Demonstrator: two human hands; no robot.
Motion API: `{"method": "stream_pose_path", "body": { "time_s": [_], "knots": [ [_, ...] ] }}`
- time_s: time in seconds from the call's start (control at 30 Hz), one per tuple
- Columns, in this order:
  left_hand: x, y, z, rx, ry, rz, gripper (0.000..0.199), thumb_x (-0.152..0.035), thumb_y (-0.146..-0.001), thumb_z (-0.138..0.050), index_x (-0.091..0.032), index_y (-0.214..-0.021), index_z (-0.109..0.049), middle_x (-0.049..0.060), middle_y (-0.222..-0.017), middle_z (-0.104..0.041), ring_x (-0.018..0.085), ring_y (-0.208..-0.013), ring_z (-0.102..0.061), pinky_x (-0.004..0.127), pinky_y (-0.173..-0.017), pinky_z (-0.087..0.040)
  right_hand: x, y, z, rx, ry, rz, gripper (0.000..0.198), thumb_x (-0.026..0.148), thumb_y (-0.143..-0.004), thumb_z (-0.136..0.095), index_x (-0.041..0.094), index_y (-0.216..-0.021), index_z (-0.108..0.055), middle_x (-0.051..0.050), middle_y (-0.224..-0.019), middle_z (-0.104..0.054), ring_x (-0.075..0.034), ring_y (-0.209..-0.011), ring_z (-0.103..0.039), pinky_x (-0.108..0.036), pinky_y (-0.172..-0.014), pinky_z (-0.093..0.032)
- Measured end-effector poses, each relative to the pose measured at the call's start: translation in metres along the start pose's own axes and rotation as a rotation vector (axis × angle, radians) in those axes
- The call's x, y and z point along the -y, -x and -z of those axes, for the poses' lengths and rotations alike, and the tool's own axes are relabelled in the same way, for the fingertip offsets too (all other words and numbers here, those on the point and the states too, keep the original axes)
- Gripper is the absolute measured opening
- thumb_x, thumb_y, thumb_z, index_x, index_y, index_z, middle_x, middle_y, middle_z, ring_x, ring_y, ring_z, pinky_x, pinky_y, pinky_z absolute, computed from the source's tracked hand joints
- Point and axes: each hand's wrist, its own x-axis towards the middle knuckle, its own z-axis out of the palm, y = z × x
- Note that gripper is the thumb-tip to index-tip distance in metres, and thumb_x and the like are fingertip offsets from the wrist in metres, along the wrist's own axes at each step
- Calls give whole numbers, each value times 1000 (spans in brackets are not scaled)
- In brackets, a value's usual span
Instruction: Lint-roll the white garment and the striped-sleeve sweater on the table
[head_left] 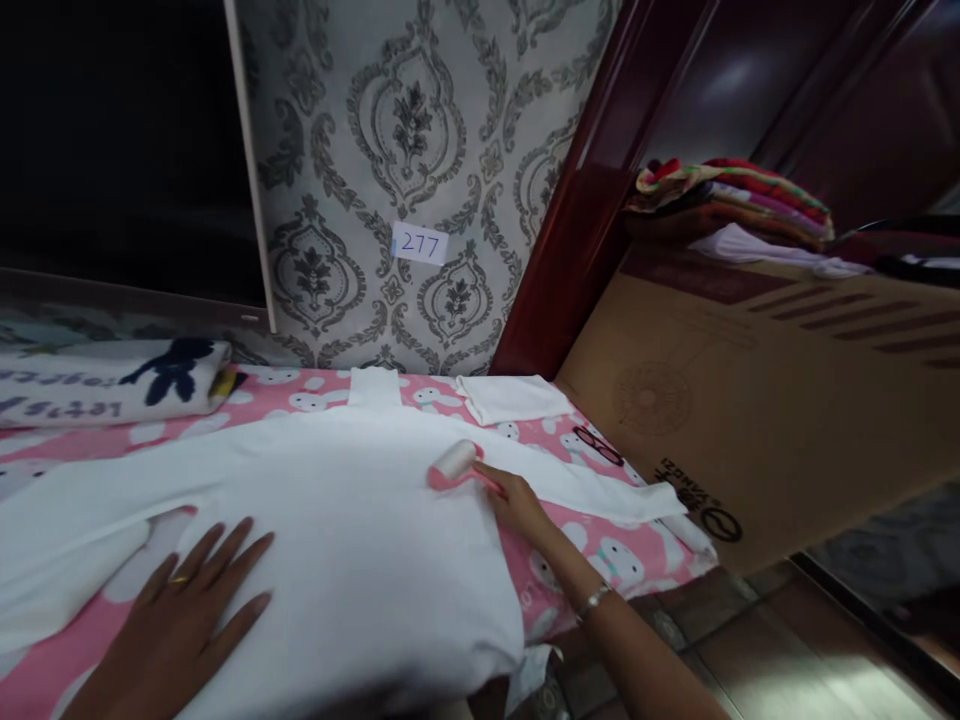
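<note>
A white long-sleeved turtleneck top [337,520] lies spread out, collar away from me, on a pink bunny-print cloth [517,435]. My right hand [517,500] grips the pink handle of a lint roller [455,461], whose white roll rests on the upper right of the top, near the shoulder. With fingers spread, my left hand [195,600] lies flat on the left side of the top, below the armpit. A ring shows on one of its fingers.
Beyond the collar are a folded white cloth [517,398] and red-framed glasses [598,446]. A rolled printed blanket [112,378] lies far left under a dark screen [127,150]. On the right, a big cardboard box [780,380] carries folded clothes [735,200]. Tiled floor shows below.
</note>
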Motion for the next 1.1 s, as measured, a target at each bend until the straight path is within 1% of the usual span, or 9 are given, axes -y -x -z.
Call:
{"method": "stream_pose_path", "body": {
  "time_s": [0.1, 0.2, 0.3, 0.47, 0.6, 0.77, 0.93, 1.03, 1.1],
  "knots": [
    [-3, -1, 4, -4, 11, 8, 66, -63, -87, -39, -28, -139, -56, 9, -154, -44, 37, -142, -38, 61, -112, -32, -9, 19, 30, 16, 72, -48, 54, 10, -84, -53, 29, -134, -62, -3, -131, -67, -24, -118, -64, -37, -99, -47],
    [-6, -1, 6, -26, 2, 19, 63, -59, -89, -36, -28, -140, -56, 7, -154, -43, 35, -143, -37, 60, -113, -32, -7, 6, 39, -48, 175, -133, 53, 12, -86, -54, 30, -136, -60, -4, -129, -69, -25, -118, -63, -37, -99, -47],
    [-6, -1, 10, 7, 13, 26, 65, -61, -87, -39, -27, -139, -57, 9, -154, -44, 36, -143, -37, 60, -113, -33, -2, -31, 25, -91, 175, -206, 54, 11, -86, -52, 27, -137, -59, -6, -131, -67, -23, -120, -62, -34, -99, -47],
    [-5, -2, 13, 37, -5, 18, 64, -59, -87, -40, -27, -141, -56, 8, -155, -43, 35, -143, -37, 59, -112, -34, 11, -103, -9, -128, 90, -192, 55, 8, -86, -49, 18, -139, -57, -8, -140, -60, -19, -126, -57, -30, -105, -43],
    [-2, -1, 10, -7, 1, 11, 61, -59, -90, -36, -33, -143, -52, 2, -155, -43, 34, -143, -38, 59, -112, -34, 10, -117, -14, -134, 30, -161, 54, 7, -86, -47, 14, -139, -56, -9, -141, -59, -18, -128, -55, -30, -107, -40],
    [-5, -2, 14, 27, 20, 23, 64, -61, -88, -37, -30, -142, -53, 5, -155, -43, 36, -143, -38, 60, -112, -33, -30, -58, 12, -111, -12, -125, 57, 7, -82, -51, 22, -136, -60, -4, -137, -62, -21, -124, -60, -36, -105, -45],
    [-11, -6, 19, 10, 30, 30, 63, -57, -89, -34, -26, -139, -57, 9, -151, -48, 38, -141, -39, 61, -112, -33, -76, 27, 64, -86, -76, -76, 54, 13, -80, -52, 21, -132, -64, -5, -135, -63, -25, -124, -60, -41, -107, -43],
    [-11, -5, 13, -25, 67, 21, 61, -57, -88, -37, -27, -138, -57, 9, -149, -50, 39, -141, -38, 62, -113, -32, -92, 60, 98, -71, -92, -127, 51, 18, -77, -57, 21, -126, -68, -6, -127, -69, -28, -116, -64, -43, -102, -47],
    [-10, -3, 8, -64, 76, 13, 60, -58, -90, -34, -32, -140, -53, 4, -150, -50, 38, -143, -36, 63, -113, -30, -96, 68, 114, -73, -68, -194, 49, 19, -75, -59, 23, -123, -71, -4, -117, -74, -27, -104, -68, -42, -94, -52]
  ]
}}
